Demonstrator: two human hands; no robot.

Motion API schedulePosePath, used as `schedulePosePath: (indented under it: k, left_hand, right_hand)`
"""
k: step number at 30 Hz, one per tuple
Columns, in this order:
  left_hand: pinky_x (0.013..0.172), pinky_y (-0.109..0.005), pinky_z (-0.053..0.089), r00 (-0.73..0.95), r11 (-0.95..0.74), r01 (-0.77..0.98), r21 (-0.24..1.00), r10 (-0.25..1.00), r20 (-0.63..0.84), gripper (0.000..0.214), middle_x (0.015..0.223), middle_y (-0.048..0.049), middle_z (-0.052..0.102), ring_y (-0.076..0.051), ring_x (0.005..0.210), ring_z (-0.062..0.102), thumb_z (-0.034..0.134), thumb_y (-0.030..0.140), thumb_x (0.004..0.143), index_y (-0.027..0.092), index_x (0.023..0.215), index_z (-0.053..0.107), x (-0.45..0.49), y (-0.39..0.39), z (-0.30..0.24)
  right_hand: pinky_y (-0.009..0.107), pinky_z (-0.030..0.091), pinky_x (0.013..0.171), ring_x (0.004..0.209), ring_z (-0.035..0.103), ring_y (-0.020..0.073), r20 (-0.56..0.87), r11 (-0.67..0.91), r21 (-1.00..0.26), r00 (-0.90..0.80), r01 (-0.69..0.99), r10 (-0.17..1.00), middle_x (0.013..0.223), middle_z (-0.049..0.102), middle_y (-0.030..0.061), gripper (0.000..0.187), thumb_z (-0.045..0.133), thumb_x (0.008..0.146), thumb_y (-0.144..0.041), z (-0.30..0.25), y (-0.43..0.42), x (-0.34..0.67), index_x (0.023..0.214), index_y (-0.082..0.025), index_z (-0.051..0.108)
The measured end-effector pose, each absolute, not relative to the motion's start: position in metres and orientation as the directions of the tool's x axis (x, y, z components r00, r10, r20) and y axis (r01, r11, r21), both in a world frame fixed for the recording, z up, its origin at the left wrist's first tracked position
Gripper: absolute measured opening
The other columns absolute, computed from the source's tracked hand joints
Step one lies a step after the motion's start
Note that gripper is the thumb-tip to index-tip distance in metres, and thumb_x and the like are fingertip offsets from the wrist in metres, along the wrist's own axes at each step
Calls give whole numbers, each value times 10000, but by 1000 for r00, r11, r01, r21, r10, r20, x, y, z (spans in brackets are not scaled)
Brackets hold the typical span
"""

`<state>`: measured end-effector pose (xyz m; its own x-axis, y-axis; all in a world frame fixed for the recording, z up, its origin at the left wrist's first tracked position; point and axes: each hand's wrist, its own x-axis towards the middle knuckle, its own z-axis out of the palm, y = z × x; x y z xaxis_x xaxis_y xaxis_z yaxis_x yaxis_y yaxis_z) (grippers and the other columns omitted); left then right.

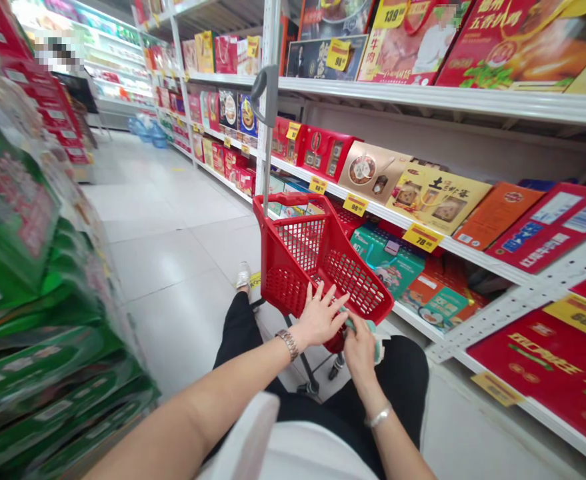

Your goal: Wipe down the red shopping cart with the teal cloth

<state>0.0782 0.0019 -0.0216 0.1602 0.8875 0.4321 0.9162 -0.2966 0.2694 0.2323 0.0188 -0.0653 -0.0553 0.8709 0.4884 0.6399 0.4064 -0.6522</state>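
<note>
Red cart could roll if your spread left hand presses its near rim; your right hand grips green cloth.

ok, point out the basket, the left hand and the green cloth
Basket [283,261]: head view, on its side wall.
Left hand [323,319]: head view, on its back.
Green cloth [378,345]: head view, on its bunched end.

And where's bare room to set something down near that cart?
The widest bare floor lies between the green packages and the red shopping cart; a smaller patch borders the right leg and the shelving. Crowded: the cart's near rim, with the left hand spread and the right hand gripping a green cloth-like item. Boxes line the shelving.
</note>
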Motion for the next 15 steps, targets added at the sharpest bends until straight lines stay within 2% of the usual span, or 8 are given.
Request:
schedulePosePath:
  k: [3,6,9,12,15]
  left_hand:
    - [1222,-663,98,197,-350,890,291,872,448,484,1589,-62,434,-269,1419,460,294,467,1037,373,1488,442,70,4,-15]
    - [1226,-661,-17,188,-341,895,287,873,450,491,1539,-54,506,-260,1432,443,294,484,1035,325,1451,500,43,18,3]
    - [1219,-680,-18,94,-210,954,215,887,451,495,1504,-91,542,-307,1465,385,325,474,1025,250,1382,584,-1,40,30]
    - [1226,-668,-10,20,-91,989,120,867,498,464,1463,-116,580,-331,1464,377,378,462,1007,224,1286,662,-42,59,53]
    - [1235,-640,7,13,-38,998,42,876,482,486,1412,-156,609,-361,1443,392,414,507,982,182,1132,743,-62,66,62]
  right_hand:
    - [427,475,934,1004,640,262,540,439,-606,-62,663,839,1058,734,124,419,388,825,-227,-67,21,244,1080,-187,717]
    - [443,480,902,942,637,273,543,472,-545,-137,693,828,973,725,120,393,389,838,-247,-70,33,271,1035,-197,726]
    - [425,497,877,913,648,267,503,454,-536,-163,712,849,950,714,110,378,399,826,-255,-72,53,297,993,-207,735]
    - [412,508,900,959,660,261,468,408,-555,-133,725,874,1001,712,106,382,403,807,-246,-73,76,319,983,-208,739]
    - [420,501,941,1024,653,266,501,402,-546,-98,735,860,1042,714,109,384,409,778,-213,-73,98,336,968,-204,742]
